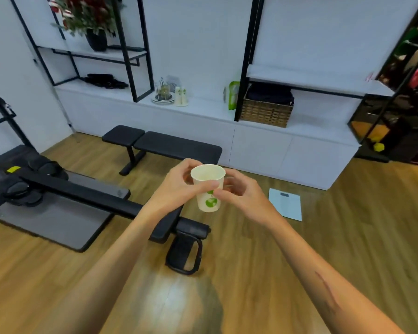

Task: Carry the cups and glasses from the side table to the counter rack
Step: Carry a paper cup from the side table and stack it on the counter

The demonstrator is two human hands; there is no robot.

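We're holding a paper cup (209, 189) upright in mid-air over the wood floor (251, 273), both hands on it: left hand (176, 186) is curling round the cup's left side with the thumb lying across the front just under the rim, right hand (239, 191) is pinching the right wall, fingers bent behind it. Cup is looking empty inside, though the bottom is partly shadowed. Risk as we're reading it: thin paper wall, two-sided squeeze near the rim could be buckling it or popping it out of the grip; walking with eyes on the cup, we could be clipping the black floor machine (82, 196) just left of and below the cup, or the black bench (164, 145) just beyond the cup. Farther behind the cup, the white counter (203, 109) is carrying a small glass-and-plate set (163, 94) and a wicker basket (267, 110) holding dark folded fabric. We're not seeing a clear rack or the side table, so the drop point is a guess: probably that counter, beyond the bench.
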